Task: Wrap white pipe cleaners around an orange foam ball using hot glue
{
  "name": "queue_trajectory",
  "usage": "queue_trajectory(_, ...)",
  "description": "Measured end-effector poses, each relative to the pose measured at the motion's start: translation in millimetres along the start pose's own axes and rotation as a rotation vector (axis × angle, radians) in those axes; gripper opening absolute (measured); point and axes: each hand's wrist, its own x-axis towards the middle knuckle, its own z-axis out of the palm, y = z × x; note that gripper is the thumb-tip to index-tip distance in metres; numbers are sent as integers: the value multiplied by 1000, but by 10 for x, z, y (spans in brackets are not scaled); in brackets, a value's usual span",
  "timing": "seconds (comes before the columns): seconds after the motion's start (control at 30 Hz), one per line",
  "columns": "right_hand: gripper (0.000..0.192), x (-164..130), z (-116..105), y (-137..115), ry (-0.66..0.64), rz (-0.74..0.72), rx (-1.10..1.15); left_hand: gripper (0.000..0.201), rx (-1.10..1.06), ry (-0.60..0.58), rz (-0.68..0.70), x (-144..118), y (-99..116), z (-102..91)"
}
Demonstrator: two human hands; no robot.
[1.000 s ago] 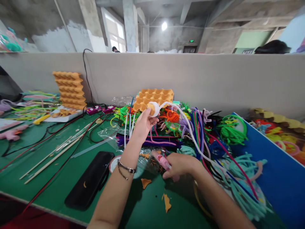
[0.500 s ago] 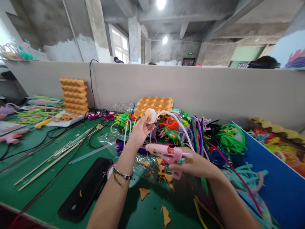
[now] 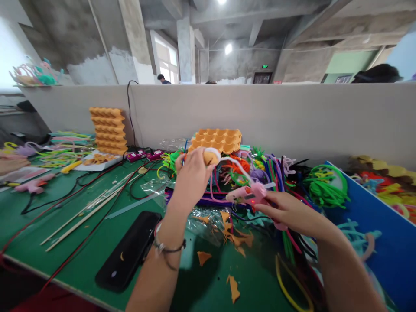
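Observation:
My left hand (image 3: 191, 175), its back turned to me, is closed on an orange egg-carton cup (image 3: 211, 157). Fluffy white pipe cleaner (image 3: 239, 166) wraps the cup's rim, and its loose end hangs down to the right, toward the glue gun. In my right hand (image 3: 289, 212) is a pink hot glue gun (image 3: 242, 195) with a small red light and a glue stick out of its back. Its nozzle points left, below the cup and apart from it. Torn orange carton scraps (image 3: 234, 289) lie on the green table below.
An orange egg tray (image 3: 217, 139) and heaps of coloured pipe cleaners (image 3: 326, 186) lie behind my hands. Left are a black phone (image 3: 128, 251), wooden sticks (image 3: 94, 210), cables and another pink glue gun (image 3: 35, 184). A blue panel (image 3: 373, 216) stands right. Another person's hand (image 3: 13, 164) shows far left.
My left hand has turned over, so its back now faces me and the cup tilts. The glue gun has moved right and slightly up, away from my left wrist. The view has shifted a little.

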Motion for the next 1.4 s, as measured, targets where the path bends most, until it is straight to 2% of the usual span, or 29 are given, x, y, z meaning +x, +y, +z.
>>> queue_trajectory(0.07,39,26,20,-18,-8,16,-110,38,43,-233,-5,77,60,149)
queue_trajectory(0.1,36,34,24,-19,-16,14,-141,39,31,-284,-27,130,69,207)
queue_trajectory(0.2,32,26,13,-2,-52,-17,-174,49,-72,-308,-113,295,74,230)
queue_trajectory(0.23,32,17,5,6,-68,-29,-178,48,-375,-314,-174,341,92,184)
queue_trajectory(0.27,32,7,-3,12,-81,-41,-178,42,-756,-306,-253,379,128,119)
queue_trajectory(0.33,33,-7,-14,20,-105,-71,-169,33,-961,-283,-280,418,272,-40)
queue_trajectory(0.4,36,-8,-12,24,-127,-105,-163,36,-1563,-45,-561,392,502,-194)
queue_trajectory(0.43,38,-4,-5,28,-134,-120,-159,32,-1748,56,-684,353,635,-258)
queue_trajectory(0.5,40,12,19,41,-127,-143,-136,29,-1990,113,-815,230,903,-357)
queue_trajectory(0.63,40,45,69,74,-91,-200,-41,35,-2200,76,-809,-26,1260,-472)
queue_trajectory(0.73,42,39,73,64,-102,-209,-26,36,-2190,80,-764,-90,1301,-500)
queue_trajectory(0.93,45,1,36,4,-125,-143,-110,36,-2252,110,-765,-59,1135,-441)
queue_trajectory(1.07,45,68,94,-8,-115,-194,-82,37,-2288,140,-738,-83,1083,-428)
queue_trajectory(1.2,42,194,193,-14,-176,-254,-22,40,-2171,212,-647,-108,972,-406)
queue_trajectory(1.27,42,222,205,2,-200,-239,-19,40,-1977,277,-524,-76,800,-359)
queue_trajectory(1.3,43,219,191,17,-198,-226,-18,39,-1811,307,-420,-45,675,-322)
queue_trajectory(1.37,47,180,123,56,-160,-181,-21,39,-1263,313,-165,32,360,-226)
queue_trajectory(1.4,49,148,76,78,-126,-148,-23,43,-913,238,-74,67,186,-172)
